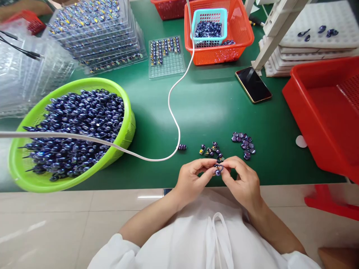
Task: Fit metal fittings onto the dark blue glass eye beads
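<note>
"What are the hands doing in the head view?"

"The left hand (193, 177) and the right hand (243, 181) both pinch one dark piece (218, 172), each between thumb and fingers."

"Where exactly is it?"

"Between the two sets of fingertips, by the near edge of the table (151, 108). A curved loop shows on it."

"What lies close by?"

"A small cluster (214, 145) of parts just beyond the fingertips, flat dark caps (244, 144) to its right, and a short row of beads (182, 147) to its left, right by the white cable (169, 101)."

"And farther off?"

"A green basket (129, 123) heaped with dark parts, near the left of the near edge. Toward the far edge, a part-filled tray (173, 67), then an orange basket (217, 56). A phone (253, 84) lies right of that."
</note>
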Motion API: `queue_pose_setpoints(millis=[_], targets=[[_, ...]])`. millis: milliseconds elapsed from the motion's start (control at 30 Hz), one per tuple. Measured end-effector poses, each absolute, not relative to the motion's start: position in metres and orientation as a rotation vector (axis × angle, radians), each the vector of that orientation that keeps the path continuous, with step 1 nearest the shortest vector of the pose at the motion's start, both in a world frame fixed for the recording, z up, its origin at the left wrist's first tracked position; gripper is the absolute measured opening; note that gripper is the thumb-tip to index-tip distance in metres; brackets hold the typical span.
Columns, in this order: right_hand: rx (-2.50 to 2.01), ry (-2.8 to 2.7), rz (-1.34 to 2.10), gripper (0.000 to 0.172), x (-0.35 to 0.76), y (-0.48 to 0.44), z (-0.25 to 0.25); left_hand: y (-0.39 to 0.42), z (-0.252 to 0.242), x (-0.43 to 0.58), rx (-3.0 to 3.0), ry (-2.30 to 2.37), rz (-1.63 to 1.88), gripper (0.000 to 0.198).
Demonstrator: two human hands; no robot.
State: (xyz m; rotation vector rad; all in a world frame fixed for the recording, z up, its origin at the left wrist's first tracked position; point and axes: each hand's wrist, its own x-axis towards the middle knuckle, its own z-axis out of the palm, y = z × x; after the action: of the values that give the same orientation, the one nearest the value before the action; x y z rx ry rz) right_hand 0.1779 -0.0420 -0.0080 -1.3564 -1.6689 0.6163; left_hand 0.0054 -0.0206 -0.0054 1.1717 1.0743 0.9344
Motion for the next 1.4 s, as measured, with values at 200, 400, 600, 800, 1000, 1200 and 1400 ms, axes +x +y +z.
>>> queue_pose_setpoints(millis=[200,400,600,800,1000,1200,1400], targets=[[-1.337,-1.650,0.620,0.016,0.175,-0.041,-0.009,-0.017,-0.005,0.004,1.218,1.078,0.897,0.015],[-1.359,-1.550,0.780,0.012,0.172,-0.042,-0.006,-0.016,-0.002,0.006,1.473,1.089,0.997,0.011],[-1.446,-1.443,1.022,0.010,0.174,-0.041,-0.005,-0.015,-0.002,0.006,1.689,1.046,0.995,0.013],[-1.381,-1.666,1.003,0.013,0.197,-0.041,0.005,-0.017,0.001,0.011,1.597,1.034,0.873,0.011],[-1.656,-1.705,0.469,0.011,0.248,-0.036,-0.004,-0.013,0.001,0.013,1.345,1.111,0.825,0.011],[-1.742,-1.902,0.384,0.014,0.262,-0.030,-0.015,-0.008,0.001,0.011,1.259,1.139,0.831,0.013],[-1.786,-1.935,0.451,0.009,0.259,-0.027,-0.012,-0.007,0.001,0.010,1.160,1.137,0.837,0.014]])
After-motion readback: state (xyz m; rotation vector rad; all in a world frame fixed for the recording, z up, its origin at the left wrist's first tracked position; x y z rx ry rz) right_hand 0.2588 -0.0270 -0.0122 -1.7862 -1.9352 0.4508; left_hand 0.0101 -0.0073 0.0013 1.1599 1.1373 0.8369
